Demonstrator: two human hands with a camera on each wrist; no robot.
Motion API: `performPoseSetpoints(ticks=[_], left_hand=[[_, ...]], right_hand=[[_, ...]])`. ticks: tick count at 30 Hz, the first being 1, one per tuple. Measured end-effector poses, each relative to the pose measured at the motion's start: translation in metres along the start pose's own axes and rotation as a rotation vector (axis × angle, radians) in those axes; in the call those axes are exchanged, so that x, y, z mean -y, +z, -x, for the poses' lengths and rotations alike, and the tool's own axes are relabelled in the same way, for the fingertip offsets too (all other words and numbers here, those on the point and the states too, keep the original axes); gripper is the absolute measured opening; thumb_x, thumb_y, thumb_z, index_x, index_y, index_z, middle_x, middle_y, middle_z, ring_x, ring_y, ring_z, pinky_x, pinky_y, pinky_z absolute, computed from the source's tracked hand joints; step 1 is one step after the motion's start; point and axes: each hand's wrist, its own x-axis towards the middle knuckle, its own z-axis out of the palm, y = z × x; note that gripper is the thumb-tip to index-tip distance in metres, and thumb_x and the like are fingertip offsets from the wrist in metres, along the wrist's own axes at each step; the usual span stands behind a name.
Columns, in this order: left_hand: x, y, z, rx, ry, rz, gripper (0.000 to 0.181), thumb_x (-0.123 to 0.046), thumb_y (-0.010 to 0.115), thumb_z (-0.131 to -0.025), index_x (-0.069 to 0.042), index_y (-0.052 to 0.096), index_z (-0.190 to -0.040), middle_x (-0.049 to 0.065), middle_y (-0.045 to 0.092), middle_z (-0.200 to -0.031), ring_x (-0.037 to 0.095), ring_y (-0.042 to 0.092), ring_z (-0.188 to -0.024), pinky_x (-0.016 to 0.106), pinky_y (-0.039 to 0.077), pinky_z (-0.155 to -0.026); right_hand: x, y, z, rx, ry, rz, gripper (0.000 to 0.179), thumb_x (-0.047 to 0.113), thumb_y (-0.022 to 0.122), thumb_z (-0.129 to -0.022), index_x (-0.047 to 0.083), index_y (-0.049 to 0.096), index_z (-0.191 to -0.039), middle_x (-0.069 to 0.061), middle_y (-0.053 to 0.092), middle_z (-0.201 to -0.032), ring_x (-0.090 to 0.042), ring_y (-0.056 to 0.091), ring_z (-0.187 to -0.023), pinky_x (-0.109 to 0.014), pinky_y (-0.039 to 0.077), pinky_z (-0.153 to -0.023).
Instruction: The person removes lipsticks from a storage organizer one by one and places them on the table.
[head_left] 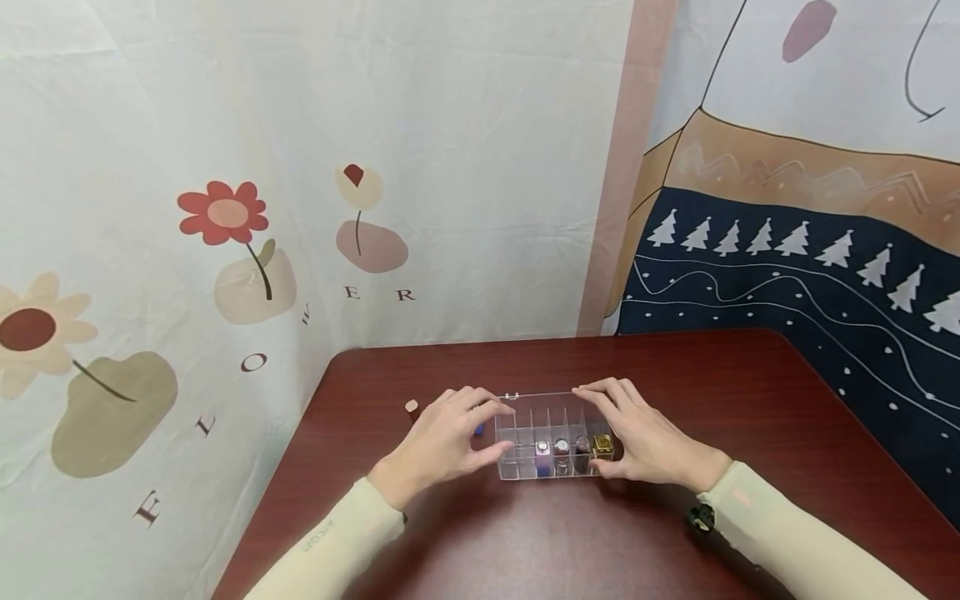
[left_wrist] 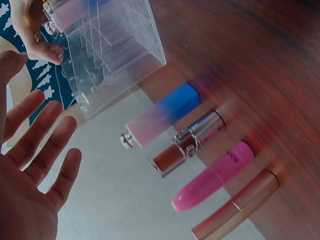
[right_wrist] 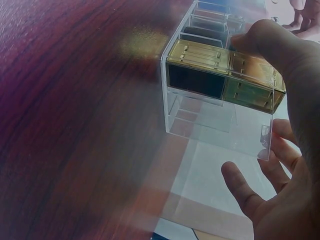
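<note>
A clear divided organizer box (head_left: 519, 471) stands on the table between the hands. Its front row holds a pink-and-blue lipstick (head_left: 543, 460), a silver-topped lipstick (head_left: 562, 457), a dark lipstick (head_left: 581, 457) and a gold lipstick (right_wrist: 200, 65) at the right end. My right hand (head_left: 648, 437) grips that end, thumb at the front and fingers at the back edge. By the left end, my left hand (head_left: 453, 433) is spread with relaxed fingers and holds nothing. In the left wrist view, its fingers (left_wrist: 37, 130) are apart from the box.
Left of the box lie another pink-and-blue lipstick (left_wrist: 165, 112), a silver-and-brown lip tube (left_wrist: 187, 145), a bright pink tube (left_wrist: 215, 175) and a rose-gold tube (left_wrist: 237, 207). The left hand partly hides them in the head view. Printed cloth (head_left: 480, 167) hangs behind the dark red table (head_left: 465, 367).
</note>
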Motion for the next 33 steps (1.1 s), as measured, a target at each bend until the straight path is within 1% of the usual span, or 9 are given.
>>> performPoseSetpoints(ticks=[2, 5, 10, 14, 21, 24, 27, 33], left_hand=[[-0.002, 0.001, -0.002, 0.019, 0.015, 0.006, 0.04, -0.042, 0.097, -0.094, -0.022, 0.084, -0.127, -0.007, 0.082, -0.122, 0.014, 0.077, -0.109, 0.036, 0.063, -0.091], [-0.005, 0.004, -0.004, 0.05, 0.037, 0.024, 0.038, -0.04, 0.095, -0.096, -0.022, 0.084, -0.128, -0.007, 0.082, -0.123, 0.015, 0.078, -0.113, 0.036, 0.063, -0.093], [-0.008, 0.008, -0.009, 0.108, 0.065, 0.055, 0.036, -0.038, 0.093, -0.1, -0.021, 0.084, -0.131, -0.006, 0.083, -0.125, 0.016, 0.079, -0.114, 0.036, 0.064, -0.095], [-0.01, 0.01, -0.012, 0.155, 0.078, 0.079, 0.036, -0.038, 0.091, -0.103, -0.021, 0.083, -0.133, -0.005, 0.082, -0.126, 0.016, 0.078, -0.115, 0.036, 0.065, -0.098], [-0.01, 0.011, -0.019, 0.222, 0.109, 0.112, 0.036, -0.033, 0.091, -0.104, -0.02, 0.082, -0.136, -0.004, 0.08, -0.13, 0.016, 0.077, -0.121, 0.035, 0.067, -0.099], [-0.009, 0.011, -0.023, 0.259, 0.124, 0.13, 0.037, -0.034, 0.091, -0.104, -0.02, 0.082, -0.137, -0.004, 0.08, -0.13, 0.017, 0.078, -0.12, 0.035, 0.067, -0.097], [-0.009, 0.012, -0.028, 0.304, 0.125, 0.148, 0.036, -0.037, 0.089, -0.105, -0.022, 0.082, -0.138, -0.005, 0.08, -0.13, 0.017, 0.077, -0.12, 0.035, 0.067, -0.099], [-0.008, 0.017, -0.037, 0.37, 0.106, 0.2, 0.034, -0.042, 0.087, -0.107, -0.023, 0.084, -0.135, -0.008, 0.082, -0.129, 0.013, 0.079, -0.123, 0.031, 0.065, -0.111]], right_hand=[[0.0, 0.0, 0.0, 0.002, 0.002, 0.001, 0.115, 0.035, 0.108, -0.074, 0.01, 0.051, -0.171, -0.005, 0.055, -0.161, -0.018, 0.052, -0.132, -0.032, 0.063, -0.088], [0.001, 0.0, 0.0, 0.009, 0.008, 0.003, 0.115, 0.036, 0.108, -0.075, 0.011, 0.05, -0.172, -0.005, 0.055, -0.161, -0.018, 0.052, -0.133, -0.033, 0.065, -0.09], [0.001, 0.0, 0.001, 0.019, 0.02, 0.01, 0.116, 0.038, 0.108, -0.076, 0.015, 0.048, -0.173, -0.004, 0.054, -0.162, -0.017, 0.051, -0.134, -0.034, 0.066, -0.093], [0.001, 0.001, 0.001, 0.018, 0.022, 0.008, 0.117, 0.037, 0.108, -0.075, 0.015, 0.048, -0.173, -0.004, 0.054, -0.162, -0.018, 0.051, -0.135, -0.036, 0.067, -0.095], [0.0, 0.001, 0.0, 0.014, 0.012, 0.002, 0.117, 0.036, 0.108, -0.075, 0.014, 0.048, -0.173, -0.005, 0.055, -0.162, -0.019, 0.052, -0.135, -0.036, 0.067, -0.092], [0.0, 0.0, 0.0, 0.01, 0.006, -0.001, 0.116, 0.036, 0.108, -0.075, 0.013, 0.049, -0.172, -0.005, 0.055, -0.162, -0.02, 0.052, -0.135, -0.036, 0.067, -0.093], [-0.001, 0.0, 0.0, 0.004, 0.001, -0.001, 0.116, 0.035, 0.108, -0.074, 0.013, 0.049, -0.172, -0.005, 0.055, -0.162, -0.02, 0.053, -0.136, -0.038, 0.067, -0.094], [-0.002, 0.0, 0.0, 0.004, 0.0, -0.004, 0.116, 0.036, 0.107, -0.074, 0.012, 0.05, -0.172, -0.005, 0.055, -0.162, -0.02, 0.053, -0.136, -0.04, 0.067, -0.096]])
